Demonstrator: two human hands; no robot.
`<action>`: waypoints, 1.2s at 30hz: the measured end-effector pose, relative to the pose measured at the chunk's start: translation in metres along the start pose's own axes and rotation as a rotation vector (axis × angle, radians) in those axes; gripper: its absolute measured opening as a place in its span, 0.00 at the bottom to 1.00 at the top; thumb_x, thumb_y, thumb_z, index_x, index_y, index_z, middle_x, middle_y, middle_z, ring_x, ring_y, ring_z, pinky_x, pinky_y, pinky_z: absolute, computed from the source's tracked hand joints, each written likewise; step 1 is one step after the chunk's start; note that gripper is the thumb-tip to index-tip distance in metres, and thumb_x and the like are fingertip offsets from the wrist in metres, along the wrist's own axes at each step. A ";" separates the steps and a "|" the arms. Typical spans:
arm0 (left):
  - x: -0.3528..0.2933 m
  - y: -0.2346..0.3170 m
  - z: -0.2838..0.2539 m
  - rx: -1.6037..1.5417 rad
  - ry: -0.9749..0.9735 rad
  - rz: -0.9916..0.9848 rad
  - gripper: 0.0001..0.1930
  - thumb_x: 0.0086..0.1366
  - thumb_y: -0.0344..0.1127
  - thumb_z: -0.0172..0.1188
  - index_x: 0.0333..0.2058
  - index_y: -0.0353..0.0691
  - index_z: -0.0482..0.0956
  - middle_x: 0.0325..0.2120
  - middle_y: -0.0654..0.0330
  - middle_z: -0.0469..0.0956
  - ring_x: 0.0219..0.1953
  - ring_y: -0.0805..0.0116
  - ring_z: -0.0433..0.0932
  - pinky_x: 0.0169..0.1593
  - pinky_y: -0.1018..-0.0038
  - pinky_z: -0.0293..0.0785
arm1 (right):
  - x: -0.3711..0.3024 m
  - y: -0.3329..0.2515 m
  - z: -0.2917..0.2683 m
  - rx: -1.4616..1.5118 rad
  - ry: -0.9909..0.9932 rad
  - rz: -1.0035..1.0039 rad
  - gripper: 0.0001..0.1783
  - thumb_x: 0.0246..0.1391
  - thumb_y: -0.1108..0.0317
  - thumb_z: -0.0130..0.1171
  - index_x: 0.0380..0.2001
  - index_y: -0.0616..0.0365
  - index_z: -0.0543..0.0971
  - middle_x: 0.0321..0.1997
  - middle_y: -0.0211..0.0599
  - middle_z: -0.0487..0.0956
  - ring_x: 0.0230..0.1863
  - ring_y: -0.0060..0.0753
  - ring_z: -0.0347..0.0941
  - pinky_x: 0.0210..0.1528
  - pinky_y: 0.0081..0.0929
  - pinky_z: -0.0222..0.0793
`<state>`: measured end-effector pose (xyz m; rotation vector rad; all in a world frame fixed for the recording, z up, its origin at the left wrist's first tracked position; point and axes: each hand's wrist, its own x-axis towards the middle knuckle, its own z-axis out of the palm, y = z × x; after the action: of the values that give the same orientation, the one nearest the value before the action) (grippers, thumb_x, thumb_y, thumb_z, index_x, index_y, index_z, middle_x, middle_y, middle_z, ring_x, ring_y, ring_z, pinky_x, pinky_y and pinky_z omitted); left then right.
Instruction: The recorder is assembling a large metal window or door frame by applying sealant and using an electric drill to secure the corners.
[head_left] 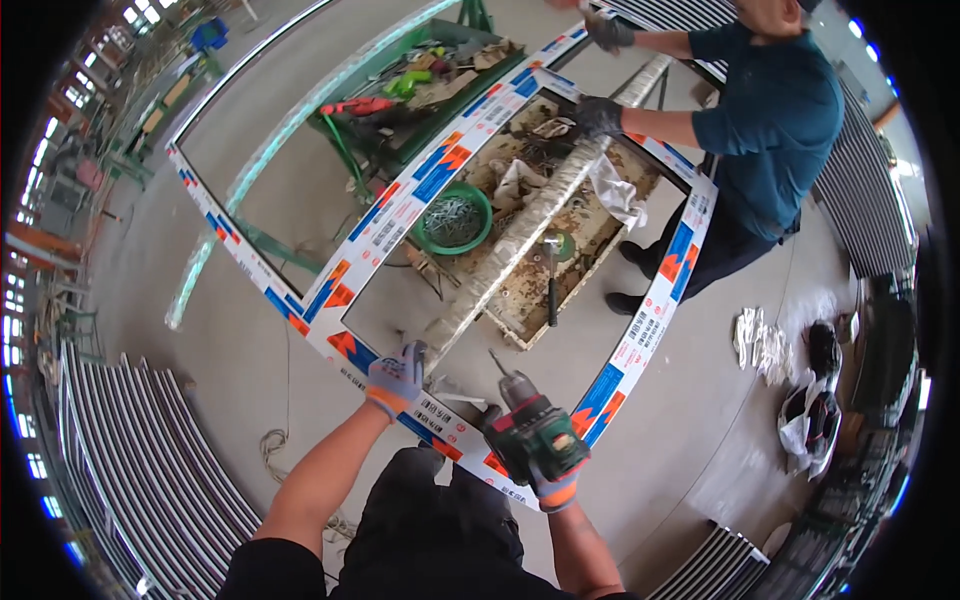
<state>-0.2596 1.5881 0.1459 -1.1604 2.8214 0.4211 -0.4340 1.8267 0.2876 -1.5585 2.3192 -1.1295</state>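
Observation:
A large window frame (625, 360), its bars wrapped in white, blue and orange printed film, lies across supports in front of me. My gloved left hand (397, 372) grips its near bar, beside the end of a film-wrapped support beam (505, 250). In my gloved right hand (553, 487) is a green and black cordless drill (538, 430), its bit pointing up and away over the near right corner of the frame. The bit touches nothing that I can see.
A co-worker (770, 120) in a dark shirt and gloves holds the frame's far side. Under it stands a worn metal cart (530, 320) with a green bowl (452, 217) of screws and a hammer (552, 285). Beyond is a green tool bench (400, 130). Metal profiles (150, 470) lie at left.

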 end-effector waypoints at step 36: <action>-0.008 -0.053 0.051 0.122 0.291 0.304 0.19 0.57 0.38 0.61 0.48 0.40 0.76 0.39 0.47 0.78 0.35 0.48 0.78 0.38 0.52 0.72 | -0.181 -0.039 0.092 0.361 -0.211 0.397 0.22 0.60 0.58 0.52 0.56 0.51 0.72 0.59 0.36 0.72 0.66 0.34 0.62 0.65 0.32 0.60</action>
<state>-0.2195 1.5719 0.0863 -0.8316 3.2351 0.0942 -0.2780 1.9246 0.1949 -0.9841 2.0219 -1.1355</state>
